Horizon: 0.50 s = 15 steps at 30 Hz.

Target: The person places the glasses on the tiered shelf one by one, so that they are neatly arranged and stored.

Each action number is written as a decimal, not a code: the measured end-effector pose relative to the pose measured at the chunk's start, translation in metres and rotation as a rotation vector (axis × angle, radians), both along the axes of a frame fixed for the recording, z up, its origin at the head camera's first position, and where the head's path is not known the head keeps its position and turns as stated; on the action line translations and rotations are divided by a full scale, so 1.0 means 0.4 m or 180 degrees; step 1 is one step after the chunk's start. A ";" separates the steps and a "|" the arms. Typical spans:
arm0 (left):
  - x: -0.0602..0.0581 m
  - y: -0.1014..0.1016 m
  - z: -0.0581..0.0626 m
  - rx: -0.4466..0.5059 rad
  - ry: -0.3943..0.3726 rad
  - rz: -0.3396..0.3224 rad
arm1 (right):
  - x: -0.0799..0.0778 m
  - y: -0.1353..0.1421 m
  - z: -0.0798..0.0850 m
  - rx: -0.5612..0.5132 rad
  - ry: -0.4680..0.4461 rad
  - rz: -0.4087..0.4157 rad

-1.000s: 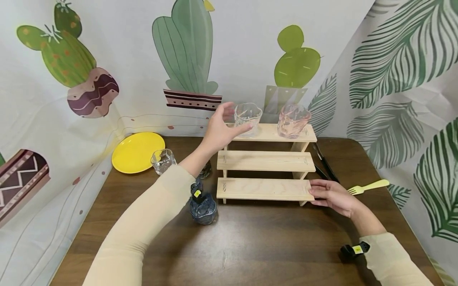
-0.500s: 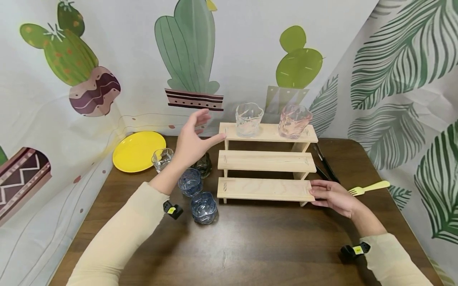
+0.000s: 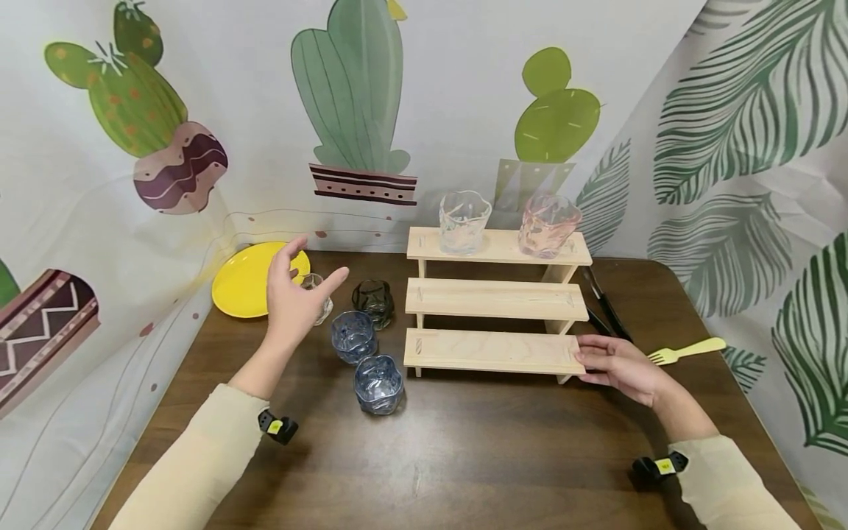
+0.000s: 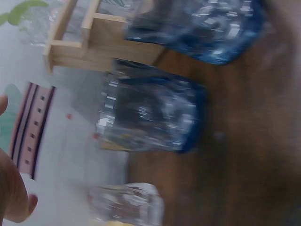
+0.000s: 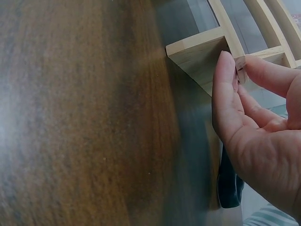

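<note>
My left hand (image 3: 291,309) is in the air with thumb and fingers spread, holding nothing. It partly hides a clear glass (image 3: 324,312) behind it. To its right stand two blue glasses, one (image 3: 354,337) behind the other (image 3: 379,386), and a dark grey glass (image 3: 374,303). My right hand (image 3: 619,368) pinches the right end of the lowest board of a three-tier wooden shelf (image 3: 490,350); the right wrist view shows thumb and fingers (image 5: 223,84) on either side of the board. On the top tier are another clear glass (image 3: 464,224) and a pink-tinted glass (image 3: 548,227).
A yellow plate (image 3: 245,283) lies at the back left of the brown table (image 3: 424,456). Right of the shelf are a pale yellow fork (image 3: 689,350) and dark, slender utensils (image 3: 612,316). A patterned cloth (image 3: 464,96) hangs behind the table.
My left hand has left the clear glass on the top tier and swung left and down to the other clear glass. My right hand has kept its hold on the shelf.
</note>
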<state>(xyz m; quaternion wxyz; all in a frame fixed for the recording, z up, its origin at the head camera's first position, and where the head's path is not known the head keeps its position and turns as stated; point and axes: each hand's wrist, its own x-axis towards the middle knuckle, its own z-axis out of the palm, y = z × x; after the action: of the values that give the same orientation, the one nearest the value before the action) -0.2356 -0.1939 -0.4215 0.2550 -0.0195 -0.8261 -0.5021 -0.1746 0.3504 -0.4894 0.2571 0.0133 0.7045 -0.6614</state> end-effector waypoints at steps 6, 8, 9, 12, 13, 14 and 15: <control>0.015 -0.044 -0.078 -0.0010 -0.0338 0.0461 | -0.001 0.002 -0.005 -0.0010 0.0024 0.0004; 0.017 -0.054 -0.098 -0.0009 -0.0442 0.0578 | -0.001 0.003 -0.007 -0.0013 0.0028 0.0006; 0.017 -0.058 -0.108 -0.0008 -0.0487 0.0616 | -0.001 0.003 -0.007 -0.0014 0.0027 0.0006; 0.018 -0.070 -0.134 -0.0013 -0.0580 0.0696 | -0.001 0.003 -0.007 -0.0015 0.0034 0.0023; 0.018 -0.072 -0.140 0.0001 -0.0610 0.0704 | -0.002 0.003 -0.007 -0.0014 0.0032 0.0022; 0.018 -0.074 -0.147 0.0009 -0.0631 0.0708 | -0.002 0.003 -0.007 -0.0014 0.0035 0.0025; 0.019 -0.075 -0.152 0.0019 -0.0659 0.0712 | -0.002 0.003 -0.006 -0.0013 0.0037 0.0022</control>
<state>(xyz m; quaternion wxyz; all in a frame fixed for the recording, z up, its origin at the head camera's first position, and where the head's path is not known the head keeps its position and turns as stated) -0.2282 -0.2238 -0.4824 0.2229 0.1254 -0.8435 -0.4723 -0.1752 0.3515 -0.4919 0.2553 0.0066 0.7047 -0.6620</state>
